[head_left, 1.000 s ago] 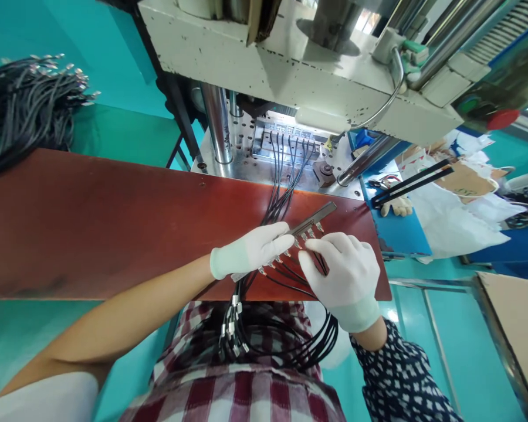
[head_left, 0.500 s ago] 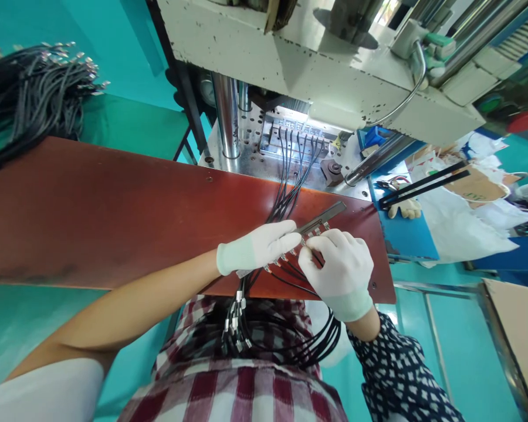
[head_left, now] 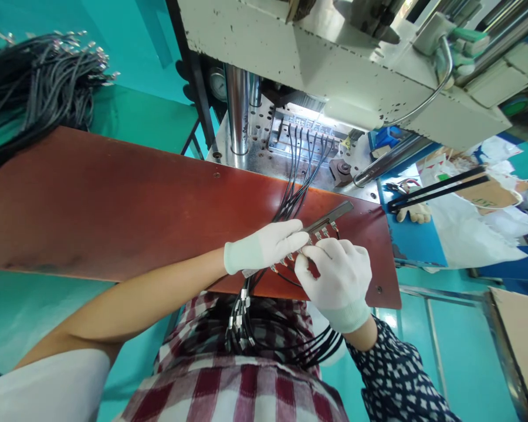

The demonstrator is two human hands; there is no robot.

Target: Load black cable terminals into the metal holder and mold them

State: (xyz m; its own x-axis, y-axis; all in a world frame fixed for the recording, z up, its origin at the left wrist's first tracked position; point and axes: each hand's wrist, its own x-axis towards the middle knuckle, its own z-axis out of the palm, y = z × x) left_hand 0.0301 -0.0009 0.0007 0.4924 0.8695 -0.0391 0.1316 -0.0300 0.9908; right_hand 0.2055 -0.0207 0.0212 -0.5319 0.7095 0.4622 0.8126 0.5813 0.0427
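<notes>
Both gloved hands are sitting slightly higher on the red board (head_left: 114, 205) than a second ago. Left hand (head_left: 268, 246) is pressing the metal bar (head_left: 330, 215) flat; right hand (head_left: 334, 275) is pinching a cable terminal (head_left: 305, 251) at the bar, suggesting seating work is continuing.

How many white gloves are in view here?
2 worn: the left hand pressing on the metal bar, the right hand beside it. A pale glove lies on the blue surface, right.
</notes>
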